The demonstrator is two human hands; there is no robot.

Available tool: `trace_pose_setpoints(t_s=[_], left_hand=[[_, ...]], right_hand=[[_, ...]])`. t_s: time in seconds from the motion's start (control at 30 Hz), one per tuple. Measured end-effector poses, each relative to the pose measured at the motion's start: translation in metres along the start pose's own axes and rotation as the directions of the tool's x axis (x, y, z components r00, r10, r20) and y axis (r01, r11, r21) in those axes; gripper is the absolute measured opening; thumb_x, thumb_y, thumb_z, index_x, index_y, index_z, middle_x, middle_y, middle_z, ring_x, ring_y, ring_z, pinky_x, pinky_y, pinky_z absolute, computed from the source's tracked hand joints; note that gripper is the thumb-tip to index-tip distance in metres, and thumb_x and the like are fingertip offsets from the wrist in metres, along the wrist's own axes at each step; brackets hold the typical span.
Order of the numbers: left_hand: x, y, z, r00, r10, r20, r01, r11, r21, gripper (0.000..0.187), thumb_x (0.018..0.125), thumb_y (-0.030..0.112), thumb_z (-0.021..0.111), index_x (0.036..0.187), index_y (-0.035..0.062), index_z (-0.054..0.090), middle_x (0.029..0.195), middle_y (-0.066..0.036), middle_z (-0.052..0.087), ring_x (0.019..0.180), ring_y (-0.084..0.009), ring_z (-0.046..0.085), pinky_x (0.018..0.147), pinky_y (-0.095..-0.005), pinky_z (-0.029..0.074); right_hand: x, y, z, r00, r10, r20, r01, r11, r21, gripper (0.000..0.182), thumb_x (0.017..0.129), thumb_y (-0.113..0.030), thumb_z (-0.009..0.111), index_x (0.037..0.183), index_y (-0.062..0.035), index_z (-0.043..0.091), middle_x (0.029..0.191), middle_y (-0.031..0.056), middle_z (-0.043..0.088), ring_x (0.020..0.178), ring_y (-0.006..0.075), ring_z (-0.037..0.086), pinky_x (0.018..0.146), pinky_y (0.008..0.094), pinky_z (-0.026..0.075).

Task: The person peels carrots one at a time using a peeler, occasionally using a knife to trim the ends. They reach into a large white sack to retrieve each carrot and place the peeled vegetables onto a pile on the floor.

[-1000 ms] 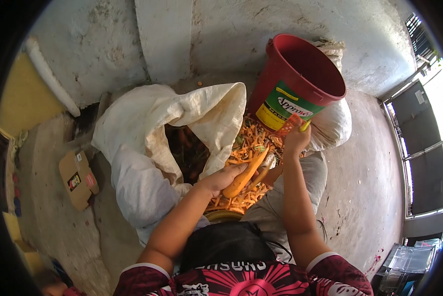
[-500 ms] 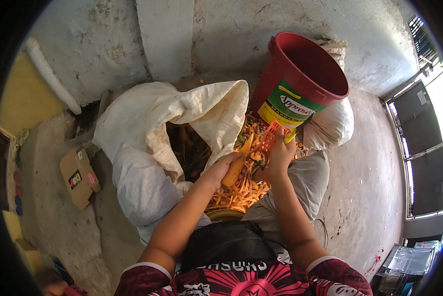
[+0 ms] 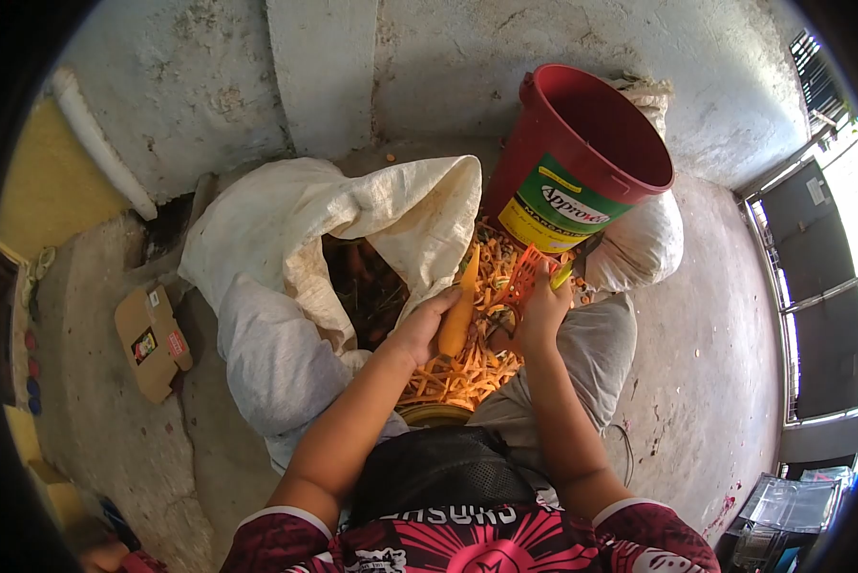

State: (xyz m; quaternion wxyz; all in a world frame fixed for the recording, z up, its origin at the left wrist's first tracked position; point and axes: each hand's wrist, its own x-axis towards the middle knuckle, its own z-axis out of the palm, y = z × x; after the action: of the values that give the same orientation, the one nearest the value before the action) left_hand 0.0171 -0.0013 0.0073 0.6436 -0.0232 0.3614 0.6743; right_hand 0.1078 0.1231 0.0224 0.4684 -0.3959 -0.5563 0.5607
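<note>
- Carrot (image 3: 455,315) is gripped at its thick lower end by the left hand (image 3: 419,325), fingers closed round it, with the pointed tip raised away from the body and tilted slightly toward the sack.
- Just left of that hand, the open white sack (image 3: 352,220) is seen, with more unpeeled carrots lying dark in its mouth.
- Below both hands, a heap of orange peelings (image 3: 467,368) is spread over a cloth on the lap; the carrot is held directly above it, so strips can be expected to fall there.
- To the right of the carrot, the right hand (image 3: 541,310) is closed on an orange peeler (image 3: 527,272), its head standing close beside the carrot's upper half; contact cannot be confirmed.
- For a clean stroke, the blade would best be laid flat and drawn along the length, away from the gripping fingers, with light pressure.
- The carrot would best be turned a little between strokes so no skin is missed.
- Beyond the right hand, a red bucket (image 3: 582,162) is tipped toward the person, beside a white bundle (image 3: 639,244).
</note>
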Motion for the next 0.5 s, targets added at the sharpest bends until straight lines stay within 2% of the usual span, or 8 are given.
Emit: trace_pose_setpoints(t_s=[0.1, 0.2, 0.27, 0.33, 0.4, 0.5], left_hand=[[0.005, -0.004, -0.007, 0.998, 0.055, 0.009, -0.055, 0.998, -0.025, 0.03, 0.086, 0.033, 0.042, 0.101, 0.0074, 0.046, 0.076, -0.006, 0.053, 0.061, -0.0162, 0.052, 0.051, -0.0285, 0.044], [0.008, 0.0, -0.016, 0.997, 0.062, 0.043, -0.065, 0.994, 0.085, 0.027, 0.085, 0.031, 0.047, 0.1, 0.0086, 0.046, 0.081, -0.006, 0.053, 0.061, -0.0162, 0.053, 0.053, -0.0281, 0.045], [0.01, -0.002, -0.015, 0.99, 0.143, 0.0, -0.141, 0.979, 0.148, 0.027, 0.083, 0.028, 0.051, 0.102, 0.0087, 0.046, 0.082, -0.005, 0.053, 0.061, -0.0152, 0.053, 0.053, -0.0274, 0.045], [0.014, -0.004, -0.016, 0.963, 0.268, -0.012, -0.255, 0.93, 0.265, 0.028, 0.082, 0.025, 0.054, 0.103, 0.0089, 0.046, 0.081, -0.004, 0.053, 0.062, -0.014, 0.052, 0.052, -0.0266, 0.044], [0.019, -0.008, -0.019, 0.905, 0.424, 0.026, -0.394, 0.815, 0.425, 0.029, 0.08, 0.022, 0.056, 0.104, 0.0091, 0.047, 0.078, -0.003, 0.053, 0.062, -0.0126, 0.052, 0.051, -0.0257, 0.044], [0.019, -0.003, -0.018, 0.897, 0.441, -0.004, -0.407, 0.831, 0.38, 0.031, 0.082, 0.027, 0.054, 0.106, 0.0082, 0.048, 0.074, -0.002, 0.052, 0.063, -0.0111, 0.051, 0.051, -0.0244, 0.044]], right_hand=[[0.0, 0.003, -0.006, 0.998, 0.046, 0.031, -0.045, 0.999, -0.022, 0.019, 0.087, -0.021, 0.047, 0.087, -0.0019, 0.052, 0.062, -0.0022, 0.044, 0.052, 0.0048, 0.036, 0.048, 0.0208, 0.031], [-0.004, 0.002, -0.008, 0.991, 0.111, 0.069, -0.107, 0.992, -0.061, 0.019, 0.087, -0.02, 0.047, 0.088, -0.0018, 0.052, 0.061, -0.0016, 0.045, 0.052, 0.0052, 0.038, 0.048, 0.0213, 0.033], [-0.006, 0.006, -0.007, 0.98, 0.172, 0.096, -0.166, 0.984, -0.066, 0.019, 0.087, -0.021, 0.048, 0.087, -0.0015, 0.052, 0.061, -0.0012, 0.045, 0.052, 0.0055, 0.039, 0.048, 0.022, 0.034], [-0.005, 0.021, -0.007, 0.99, 0.091, 0.106, -0.086, 0.995, -0.055, 0.02, 0.086, -0.021, 0.048, 0.087, -0.0014, 0.052, 0.061, -0.0012, 0.045, 0.052, 0.0058, 0.039, 0.048, 0.0224, 0.034], [-0.003, 0.03, -0.01, 0.991, 0.053, 0.121, -0.04, 0.994, -0.102, 0.02, 0.086, -0.021, 0.049, 0.087, -0.0012, 0.052, 0.061, -0.0011, 0.045, 0.051, 0.006, 0.039, 0.048, 0.0226, 0.034], [-0.002, 0.033, -0.015, 0.988, 0.063, 0.138, -0.034, 0.977, -0.209, 0.02, 0.086, -0.021, 0.049, 0.089, -0.0011, 0.053, 0.061, -0.0016, 0.044, 0.051, 0.0059, 0.039, 0.048, 0.0223, 0.034]])
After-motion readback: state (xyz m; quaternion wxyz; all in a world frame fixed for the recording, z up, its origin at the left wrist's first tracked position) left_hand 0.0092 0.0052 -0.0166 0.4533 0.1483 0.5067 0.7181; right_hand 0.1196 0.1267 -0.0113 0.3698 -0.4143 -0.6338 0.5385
